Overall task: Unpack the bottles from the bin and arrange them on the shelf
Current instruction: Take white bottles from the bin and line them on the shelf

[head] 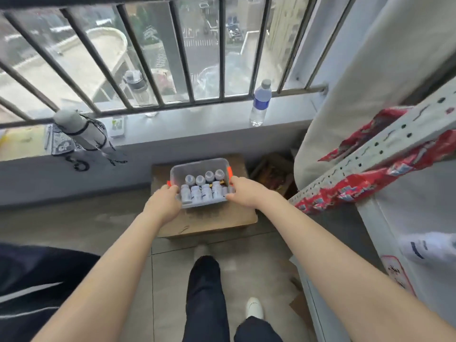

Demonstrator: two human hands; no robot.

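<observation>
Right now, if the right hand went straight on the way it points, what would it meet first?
The bin: the right hand holds its right side, near the orange latch. Pushing on, it would likely press the wall against the bottles inside.

Barred window [197,58], grey sill [197,124], tiled floor [246,267]

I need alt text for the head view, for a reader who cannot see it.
A person's left hand and right hand grip the two sides of a clear bin holding small white bottles, on a cardboard box below a barred window. A metal shelf stands at the right.
</observation>
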